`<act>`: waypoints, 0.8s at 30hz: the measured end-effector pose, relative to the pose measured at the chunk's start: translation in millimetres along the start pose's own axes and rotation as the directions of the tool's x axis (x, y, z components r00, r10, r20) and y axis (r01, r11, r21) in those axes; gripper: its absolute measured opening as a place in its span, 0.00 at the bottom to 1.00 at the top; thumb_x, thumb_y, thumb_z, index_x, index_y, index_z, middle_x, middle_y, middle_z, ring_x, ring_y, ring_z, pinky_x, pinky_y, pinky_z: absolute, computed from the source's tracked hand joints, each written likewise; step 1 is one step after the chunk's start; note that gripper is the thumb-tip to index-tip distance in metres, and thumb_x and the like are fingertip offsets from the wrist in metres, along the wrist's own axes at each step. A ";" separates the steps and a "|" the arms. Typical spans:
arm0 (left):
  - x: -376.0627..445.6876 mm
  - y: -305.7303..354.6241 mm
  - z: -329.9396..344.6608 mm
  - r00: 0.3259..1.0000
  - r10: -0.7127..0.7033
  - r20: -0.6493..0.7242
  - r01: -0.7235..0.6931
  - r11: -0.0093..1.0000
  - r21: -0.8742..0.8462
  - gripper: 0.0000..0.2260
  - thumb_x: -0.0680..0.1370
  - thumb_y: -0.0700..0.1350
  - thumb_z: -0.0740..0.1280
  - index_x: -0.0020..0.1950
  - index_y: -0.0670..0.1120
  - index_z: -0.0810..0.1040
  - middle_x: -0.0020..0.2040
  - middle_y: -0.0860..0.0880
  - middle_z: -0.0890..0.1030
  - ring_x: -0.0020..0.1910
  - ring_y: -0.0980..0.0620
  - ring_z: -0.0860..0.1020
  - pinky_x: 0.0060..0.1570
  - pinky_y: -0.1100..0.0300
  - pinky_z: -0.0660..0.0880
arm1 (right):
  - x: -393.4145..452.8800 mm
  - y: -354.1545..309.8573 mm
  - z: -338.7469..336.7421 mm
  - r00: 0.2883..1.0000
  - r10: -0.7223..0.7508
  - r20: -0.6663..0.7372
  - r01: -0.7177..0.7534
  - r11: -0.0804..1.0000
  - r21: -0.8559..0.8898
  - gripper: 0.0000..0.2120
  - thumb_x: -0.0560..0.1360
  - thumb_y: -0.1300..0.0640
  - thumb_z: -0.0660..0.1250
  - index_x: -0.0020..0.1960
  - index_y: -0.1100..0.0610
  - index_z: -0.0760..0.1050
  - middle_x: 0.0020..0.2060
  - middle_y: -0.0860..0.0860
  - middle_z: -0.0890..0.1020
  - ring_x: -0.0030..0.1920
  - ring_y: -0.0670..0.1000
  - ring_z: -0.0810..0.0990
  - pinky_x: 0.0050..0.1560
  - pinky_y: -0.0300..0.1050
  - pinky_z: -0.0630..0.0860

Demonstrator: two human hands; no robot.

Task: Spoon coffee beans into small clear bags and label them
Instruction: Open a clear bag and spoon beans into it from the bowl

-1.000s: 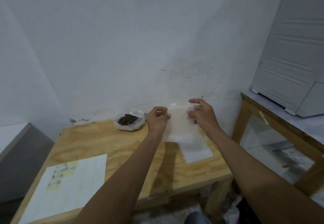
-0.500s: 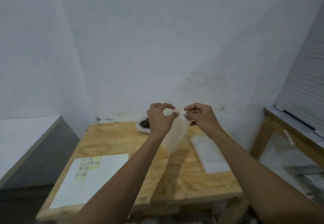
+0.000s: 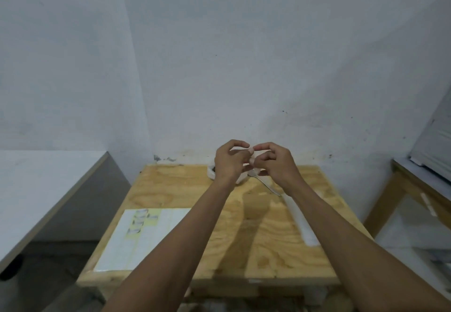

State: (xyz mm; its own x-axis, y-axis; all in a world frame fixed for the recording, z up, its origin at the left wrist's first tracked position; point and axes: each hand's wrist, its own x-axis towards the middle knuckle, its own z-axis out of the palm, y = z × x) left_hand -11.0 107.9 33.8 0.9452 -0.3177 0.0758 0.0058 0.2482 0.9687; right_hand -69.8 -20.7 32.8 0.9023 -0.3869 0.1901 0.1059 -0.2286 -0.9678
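Note:
My left hand [image 3: 230, 162] and my right hand [image 3: 273, 164] meet above the far middle of the wooden table [image 3: 244, 238], fingertips pinched together on the top of a small clear bag [image 3: 252, 165], which hangs between them and is mostly hidden. Behind my left hand only a white edge of the bag of coffee beans [image 3: 210, 172] shows. A spoon [image 3: 267, 186] lies on the table under my right wrist. A label sheet [image 3: 144, 238] with a yellow peeled patch lies at the table's front left. A stack of clear bags [image 3: 302, 223] lies at the right.
A white wall stands right behind the table. A grey-white counter [image 3: 36, 201] is at the left, with a gap between it and the table. A second wooden table [image 3: 415, 189] with a white appliance [image 3: 436, 148] on it stands at the right.
My hands came closer together, from holding the bag wide at both top corners to pinching it between touching fingertips. The view swung left, so the table sits more central.

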 end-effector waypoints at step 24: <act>4.1 -0.8 -14.3 0.999 0.003 0.052 -0.010 0.992 0.128 0.08 0.75 0.27 0.68 0.50 0.35 0.84 0.41 0.39 0.84 0.37 0.45 0.84 0.34 0.61 0.80 | 0.0 -2.4 7.5 0.993 -0.111 -0.045 0.099 0.969 -0.227 0.13 0.75 0.71 0.70 0.52 0.57 0.86 0.41 0.56 0.84 0.41 0.57 0.87 0.38 0.47 0.86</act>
State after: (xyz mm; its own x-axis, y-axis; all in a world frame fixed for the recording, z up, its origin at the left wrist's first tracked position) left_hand -2.5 119.5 29.9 0.9269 -0.3643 0.0908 -0.0450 0.1324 0.9902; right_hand -67.0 -13.5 33.9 0.8652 -0.3987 0.3040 0.0967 -0.4623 -0.8815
